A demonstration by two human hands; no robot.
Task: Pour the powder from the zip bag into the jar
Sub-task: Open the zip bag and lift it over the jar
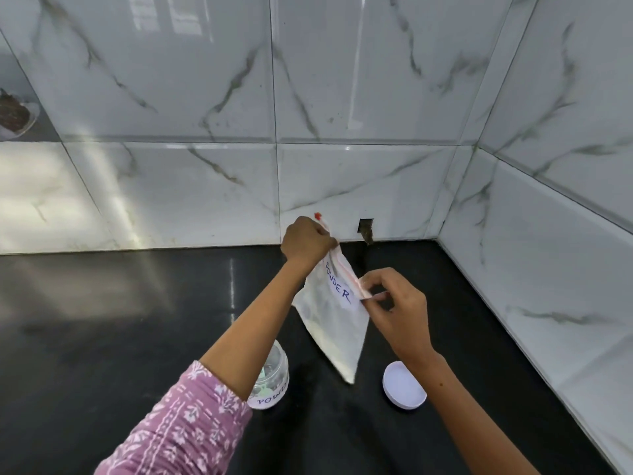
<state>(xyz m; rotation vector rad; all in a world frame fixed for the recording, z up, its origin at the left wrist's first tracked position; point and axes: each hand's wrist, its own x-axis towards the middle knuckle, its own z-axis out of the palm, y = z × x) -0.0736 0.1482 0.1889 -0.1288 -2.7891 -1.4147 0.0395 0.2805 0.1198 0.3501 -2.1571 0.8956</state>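
A clear zip bag (334, 323) with white powder and a label reading POWDER hangs tilted above the black counter. My left hand (306, 243) grips its upper far corner by the red zip strip. My right hand (394, 303) pinches the near end of that strip. Below my left forearm stands a clear jar (272, 378), lid off, also labelled POWDER and partly hidden by the arm. The jar's white lid (404, 385) lies on the counter to the right of the bag's bottom corner.
The black counter (120, 320) meets marble-patterned tiled walls behind and at the right (548, 269). A small dark cut-out (365, 229) sits in the back wall at counter level. A dish with something brown (13, 113) shows at the far left.
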